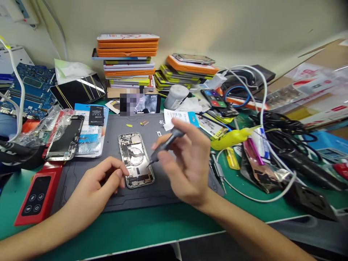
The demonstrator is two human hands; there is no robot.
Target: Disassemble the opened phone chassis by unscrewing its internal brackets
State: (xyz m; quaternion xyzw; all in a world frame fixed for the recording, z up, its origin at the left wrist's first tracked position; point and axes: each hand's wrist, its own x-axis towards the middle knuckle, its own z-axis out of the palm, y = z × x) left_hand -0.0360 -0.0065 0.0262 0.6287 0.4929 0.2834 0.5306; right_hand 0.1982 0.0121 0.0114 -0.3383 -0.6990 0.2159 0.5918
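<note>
An opened phone [141,170] lies on the dark grey work mat [108,197], its metal frame, boards and a ring-shaped coil exposed. My left hand [104,177] rests at the phone's lower left edge with curled fingers, the index fingertip against the frame. Whether anything is between thumb and fingers there is hidden. In my right hand [187,166] is a dark grey screwdriver [165,146], gripped between thumb and fingers. Its thin tip points down-left at the right side of the phone's interior; contact with a screw cannot be made out.
Left of the mat are a detached phone screen [66,137], a loose battery [97,115] and a red device [35,195]. A propped-up phone [148,104] and stacked orange cases [127,50] stand behind. Cables, a yellow bottle [231,139] and tweezers [218,170] crowd the right.
</note>
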